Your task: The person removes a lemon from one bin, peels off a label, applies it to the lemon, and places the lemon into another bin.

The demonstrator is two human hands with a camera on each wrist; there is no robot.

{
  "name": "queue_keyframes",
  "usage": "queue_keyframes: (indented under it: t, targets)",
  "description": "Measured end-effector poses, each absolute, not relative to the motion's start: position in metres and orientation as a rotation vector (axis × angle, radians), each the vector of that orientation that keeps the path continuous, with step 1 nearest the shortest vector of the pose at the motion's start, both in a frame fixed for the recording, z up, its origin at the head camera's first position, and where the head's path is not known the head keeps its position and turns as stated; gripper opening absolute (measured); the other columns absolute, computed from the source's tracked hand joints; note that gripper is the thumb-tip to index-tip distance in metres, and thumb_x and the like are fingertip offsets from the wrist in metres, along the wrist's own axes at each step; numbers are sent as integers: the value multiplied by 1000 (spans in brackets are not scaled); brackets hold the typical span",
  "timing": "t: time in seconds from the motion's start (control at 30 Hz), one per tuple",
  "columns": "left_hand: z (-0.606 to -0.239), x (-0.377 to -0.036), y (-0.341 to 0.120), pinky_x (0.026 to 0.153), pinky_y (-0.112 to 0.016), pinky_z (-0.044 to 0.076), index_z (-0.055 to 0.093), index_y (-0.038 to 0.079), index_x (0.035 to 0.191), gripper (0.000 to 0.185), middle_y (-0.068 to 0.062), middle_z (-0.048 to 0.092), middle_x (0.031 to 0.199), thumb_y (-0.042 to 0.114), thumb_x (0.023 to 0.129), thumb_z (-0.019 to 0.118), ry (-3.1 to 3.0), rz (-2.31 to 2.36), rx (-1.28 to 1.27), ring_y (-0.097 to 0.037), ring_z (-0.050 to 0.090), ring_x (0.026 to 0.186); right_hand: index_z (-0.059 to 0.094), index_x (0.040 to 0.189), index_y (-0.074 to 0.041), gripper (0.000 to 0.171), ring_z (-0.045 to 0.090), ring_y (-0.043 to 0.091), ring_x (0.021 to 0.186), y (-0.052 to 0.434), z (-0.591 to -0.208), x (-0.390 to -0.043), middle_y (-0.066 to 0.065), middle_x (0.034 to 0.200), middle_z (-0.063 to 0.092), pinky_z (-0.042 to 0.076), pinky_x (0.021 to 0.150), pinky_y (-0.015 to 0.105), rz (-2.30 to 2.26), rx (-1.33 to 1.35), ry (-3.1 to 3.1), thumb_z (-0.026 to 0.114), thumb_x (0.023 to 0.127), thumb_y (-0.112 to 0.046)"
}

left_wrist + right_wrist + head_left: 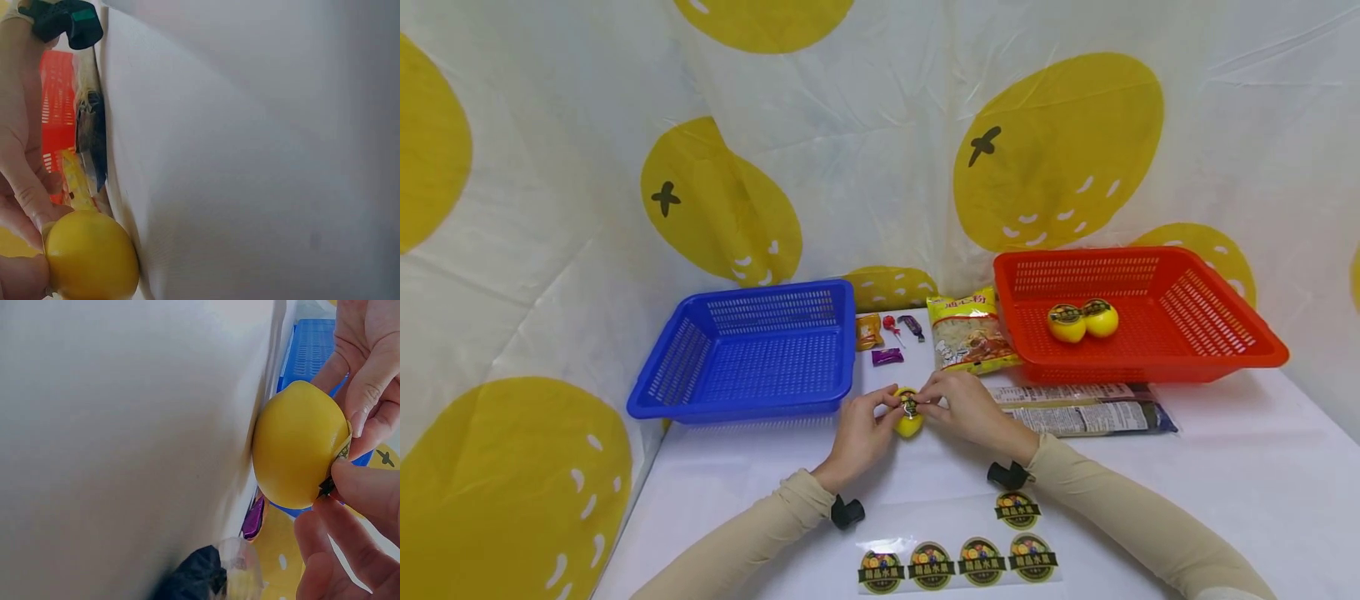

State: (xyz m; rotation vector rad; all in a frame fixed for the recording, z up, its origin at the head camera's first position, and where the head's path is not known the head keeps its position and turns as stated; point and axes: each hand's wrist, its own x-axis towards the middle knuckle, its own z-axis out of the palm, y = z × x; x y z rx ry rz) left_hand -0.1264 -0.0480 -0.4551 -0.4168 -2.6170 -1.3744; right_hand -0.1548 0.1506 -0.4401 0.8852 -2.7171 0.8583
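Observation:
A yellow lemon [910, 427] stands on the white table between both hands, with a round dark fruit sticker [908, 402] across its upper side. From the left, my left hand [863, 432] pinches one edge of that sticker between thumb and index finger. My right hand [967, 410] pinches the opposite edge, thumb and fingertip close against the peel. Seen from the right wrist, the sticker [343, 450] bends along the lemon [299, 447], its edges standing slightly off. In the left wrist view the lemon [94, 256] hides most of the sticker.
Blue basket [752, 367] at left; red basket [1150, 367] at right, holding two stickered lemons [1067, 332]. Between them are small wrapped sweets [887, 357] and a yellow food bag [972, 337]. Long packets [1082, 417] lie by the right forearm. A sticker sheet [955, 521] lies in front.

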Motion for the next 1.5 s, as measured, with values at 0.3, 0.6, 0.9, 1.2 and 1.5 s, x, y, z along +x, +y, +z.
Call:
queue_keyframes:
  t: [0.3,0.6,0.9,1.2,1.5]
  targets:
    - [-458,-128,-50,94,-44,59,74,0,116,25,-17,72,128,2,91,73,-2597,-1420,-422,-35,68,122,82,105,-15,22,70,13,78,151,-442,-156,-2,90,78,52,75,30,893,872,-2722,84,85,-23]
    - [-458,-127,-52,96,-44,58,73,-1,121,30,-18,71,131,3,92,72,-2616,-1381,-432,-34,66,126,79,113,-14,30,70,14,80,151,-440,-156,-2,91,76,49,71,23,919,898,-2737,83,86,-24]
    - [-459,-126,-51,103,-45,55,76,4,116,21,-9,75,126,5,99,64,-2623,-1378,-328,-27,70,120,81,112,-15,28,68,18,80,152,-440,-156,1,87,74,44,69,22,961,906,-2730,84,85,-24]
    - [-461,-126,-49,100,-43,57,78,4,112,19,-8,77,120,3,95,68,-2583,-1368,-291,-27,72,116,81,113,-17,32,65,15,77,150,-439,-157,-2,86,74,43,67,21,948,932,-2739,83,86,-34]
    - [-462,-126,-47,96,-40,59,78,4,113,21,-7,77,120,0,94,68,-2564,-1374,-289,-26,72,115,80,115,-17,37,65,16,78,146,-441,-157,-1,84,72,42,68,23,933,898,-2739,85,83,-35]
